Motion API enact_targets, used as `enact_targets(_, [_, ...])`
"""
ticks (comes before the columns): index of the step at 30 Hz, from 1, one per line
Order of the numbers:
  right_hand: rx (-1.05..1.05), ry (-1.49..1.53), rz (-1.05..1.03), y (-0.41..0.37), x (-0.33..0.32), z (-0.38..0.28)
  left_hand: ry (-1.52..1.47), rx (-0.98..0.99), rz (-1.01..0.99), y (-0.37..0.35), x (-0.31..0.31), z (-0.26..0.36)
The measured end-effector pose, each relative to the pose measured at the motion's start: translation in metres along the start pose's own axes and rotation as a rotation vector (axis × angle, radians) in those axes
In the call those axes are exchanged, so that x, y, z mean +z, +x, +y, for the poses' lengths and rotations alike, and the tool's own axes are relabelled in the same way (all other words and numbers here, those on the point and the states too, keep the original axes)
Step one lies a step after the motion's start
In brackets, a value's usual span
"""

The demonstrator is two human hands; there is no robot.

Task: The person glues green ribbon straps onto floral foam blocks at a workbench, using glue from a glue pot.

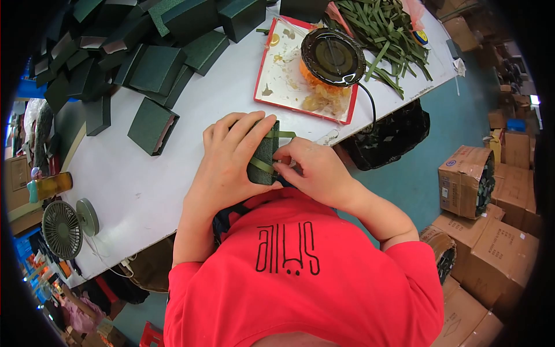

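My left hand is wrapped over a small dark green box, keeping it tilted near the table's front edge. A lighter green ribbon crosses the box, and another ribbon end sticks out past its right side. My right hand is at the box's right edge, thumb and forefinger pinched together there. What lies between those fingertips is too hidden to make out. Behind them stands a round dark pot with amber glue-like matter around its base, set in a white tray with a red rim.
Many dark green boxes are piled at the back left, with one box lying nearer. Cut green ribbons heap at the back right. A small fan stands at left. Cardboard cartons stack on the right; a black cable trails off the table.
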State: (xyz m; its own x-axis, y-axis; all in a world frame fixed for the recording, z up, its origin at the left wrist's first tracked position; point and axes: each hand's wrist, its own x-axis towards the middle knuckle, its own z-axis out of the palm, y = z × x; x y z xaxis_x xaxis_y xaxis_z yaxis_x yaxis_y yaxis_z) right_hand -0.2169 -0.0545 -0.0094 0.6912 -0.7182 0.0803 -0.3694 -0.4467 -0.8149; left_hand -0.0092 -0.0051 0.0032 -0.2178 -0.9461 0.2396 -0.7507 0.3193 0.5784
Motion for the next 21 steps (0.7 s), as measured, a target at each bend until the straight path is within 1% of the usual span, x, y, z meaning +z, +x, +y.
enact_targets(2, [-0.084, -0.151, 0.023, 0.001, 0.003, 0.0, 0.031, 0.018, -0.02, 0.001, -0.001, 0.003])
enact_targets(5, [-0.035, -0.325, -0.089, 0.0, 0.005, -0.004, 0.056, 0.02, -0.043, 0.0, 0.0, 0.005])
enact_targets(8, [-0.007, -0.41, -0.125, 0.001, 0.01, -0.004, 0.079, 0.025, -0.031, -0.001, 0.005, 0.003])
enact_targets(11, [0.028, -0.228, -0.024, 0.0, 0.013, 0.002, 0.037, -0.015, -0.028, -0.002, 0.001, 0.004])
enact_targets(14, [0.105, -0.006, 0.117, 0.002, 0.001, 0.014, 0.009, -0.036, -0.007, -0.003, -0.005, 0.0])
enact_targets(18, [0.135, 0.179, 0.356, -0.006, -0.007, 0.024, -0.012, -0.035, 0.026, -0.006, -0.007, -0.006])
enact_targets(19, [0.242, 0.391, 0.375, -0.009, -0.01, 0.018, -0.022, -0.035, 0.037, -0.006, -0.007, -0.007])
enact_targets(21, [0.187, 0.312, 0.325, -0.011, -0.013, 0.015, -0.027, -0.032, 0.049, -0.005, -0.006, -0.007])
